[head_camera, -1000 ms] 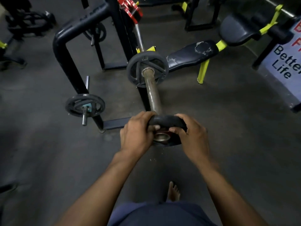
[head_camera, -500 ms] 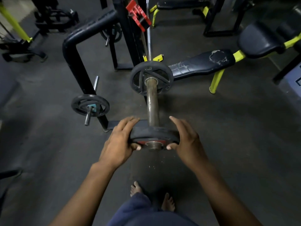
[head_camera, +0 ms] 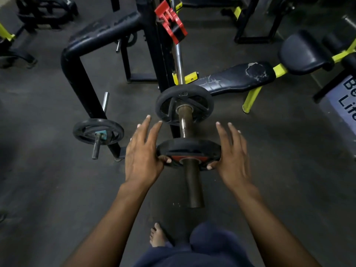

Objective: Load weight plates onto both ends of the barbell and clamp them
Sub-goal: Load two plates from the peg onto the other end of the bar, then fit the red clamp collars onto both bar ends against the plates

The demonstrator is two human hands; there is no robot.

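Note:
The barbell sleeve (head_camera: 193, 185) points toward me from the rack. A black weight plate (head_camera: 185, 104) sits far up the sleeve. A second, smaller black plate with a red centre (head_camera: 189, 149) is threaded on the sleeve closer to me. My left hand (head_camera: 143, 151) presses its left edge and my right hand (head_camera: 231, 153) its right edge, thumbs on the near face, fingers stretched out straight. A red clamp (head_camera: 170, 22) sits higher up on the bar's thin shaft.
A black rack frame (head_camera: 77, 60) stands at left with a storage peg carrying a small plate (head_camera: 98, 132). A black and yellow bench (head_camera: 237, 78) lies at right. My bare foot (head_camera: 158, 236) is on the dark floor below the sleeve's end.
The smaller plate has gone from the sleeve's tip to well up the sleeve, leaving a length of bare sleeve toward me. My fingers have straightened from a curled grip to flat palms.

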